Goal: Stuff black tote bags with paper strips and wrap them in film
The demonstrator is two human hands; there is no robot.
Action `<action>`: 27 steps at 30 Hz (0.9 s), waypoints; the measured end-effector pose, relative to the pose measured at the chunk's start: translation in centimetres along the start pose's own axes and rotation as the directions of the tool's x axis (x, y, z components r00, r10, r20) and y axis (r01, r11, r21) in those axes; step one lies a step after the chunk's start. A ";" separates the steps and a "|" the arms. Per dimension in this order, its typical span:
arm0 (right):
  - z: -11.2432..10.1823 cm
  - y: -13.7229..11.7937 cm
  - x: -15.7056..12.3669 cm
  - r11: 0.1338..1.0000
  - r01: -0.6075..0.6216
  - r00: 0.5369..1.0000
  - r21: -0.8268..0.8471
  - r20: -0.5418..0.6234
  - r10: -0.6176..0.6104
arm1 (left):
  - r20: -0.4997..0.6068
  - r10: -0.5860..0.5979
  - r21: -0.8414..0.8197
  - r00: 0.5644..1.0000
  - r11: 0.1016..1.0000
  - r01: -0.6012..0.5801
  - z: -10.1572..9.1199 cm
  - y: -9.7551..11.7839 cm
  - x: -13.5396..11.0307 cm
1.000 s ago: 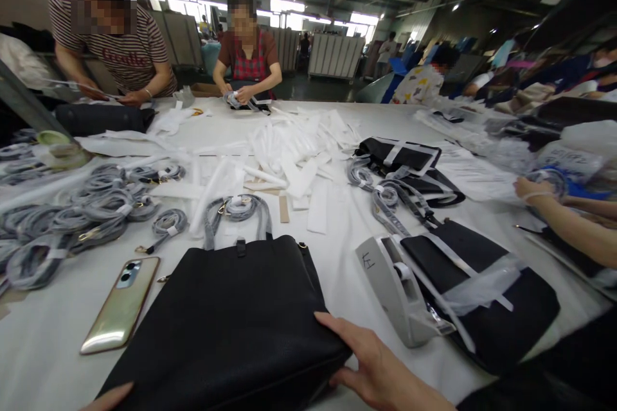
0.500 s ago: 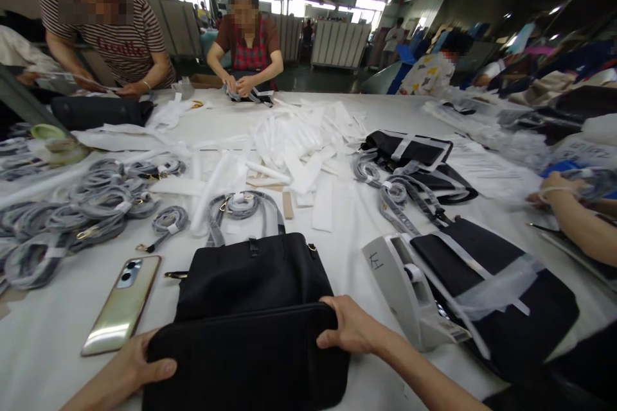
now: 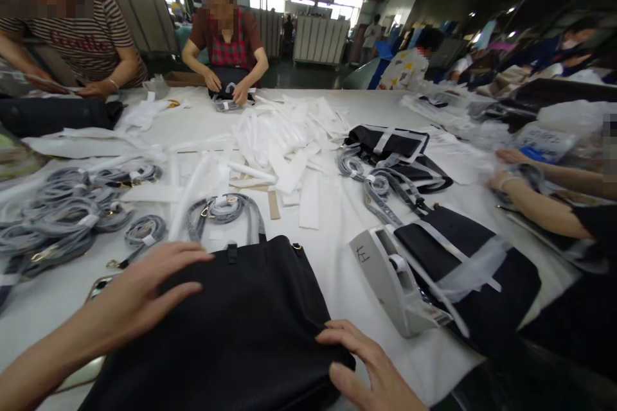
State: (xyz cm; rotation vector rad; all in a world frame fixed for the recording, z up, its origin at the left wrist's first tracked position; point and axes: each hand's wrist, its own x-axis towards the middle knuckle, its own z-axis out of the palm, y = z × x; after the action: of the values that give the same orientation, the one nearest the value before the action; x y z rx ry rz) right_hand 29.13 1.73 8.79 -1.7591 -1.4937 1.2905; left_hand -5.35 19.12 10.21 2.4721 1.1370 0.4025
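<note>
A black handbag [image 3: 231,327] lies flat in front of me, its wrapped strap handle [image 3: 260,221] stretched out beyond its top edge. My left hand [image 3: 144,289] is over the bag's upper left side, fingers straight and apart, with nothing gripped. At the bag's lower right edge, my right hand [image 3: 361,359] touches the leather with spread fingers, the thumb apart from them. A coiled strap [image 3: 226,207] in clear wrap lies within the handle loop. Behind my left forearm a phone [image 3: 99,286] is mostly hidden.
Several wrapped coiled straps [image 3: 67,205] pile up at left. White foam strips [image 3: 274,141] cover the middle. To the right are a grey tape dispenser [image 3: 395,282], a taped black bag [image 3: 477,270] and another bag [image 3: 385,141]. Co-workers stand across the table; a co-worker's arms [image 3: 544,199] reach in at right.
The bag's folded-up front part now lies down flat. My left hand has let go and moved up and forward; my right hand has loosened its hold and shifted slightly down. The view has turned right.
</note>
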 end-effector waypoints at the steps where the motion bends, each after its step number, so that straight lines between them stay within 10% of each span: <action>1: 0.7 0.2 0.0 0.999 -0.042 0.996 0.026 -0.079 0.044 | 0.121 0.171 0.018 0.978 0.984 -0.175 0.8 1.9 3.3; 5: 2.6 0.1 0.6 0.966 -0.249 0.926 0.065 -0.275 0.257 | 0.448 0.611 -0.063 0.653 0.750 -0.658 6.7 8.3 13.1; 9: 2.3 0.4 0.2 0.979 -0.202 0.953 0.001 -0.231 0.197 | 0.635 0.672 -0.153 0.381 0.593 -0.791 11.3 9.8 15.9; 13: 2.7 4.2 -0.6 0.999 0.010 0.990 0.033 -0.139 -0.006 | 0.617 0.706 -0.155 0.346 0.540 -0.827 11.6 9.3 15.0; 20: 7.4 11.3 0.0 0.963 0.192 0.981 0.191 -0.059 -0.184 | 0.652 0.610 -0.078 0.451 0.645 -0.760 8.6 9.9 13.4; 27: 4.8 9.5 0.4 0.936 0.023 1.000 0.352 0.007 -0.027 | 0.792 0.542 -0.150 0.280 0.618 -0.771 11.1 9.4 12.7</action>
State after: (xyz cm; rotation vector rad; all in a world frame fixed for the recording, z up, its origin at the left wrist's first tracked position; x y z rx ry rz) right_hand 29.40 -1.48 -1.31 -1.4968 -1.1956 1.4534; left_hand 13.41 20.83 5.87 2.7325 -0.3211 -0.6911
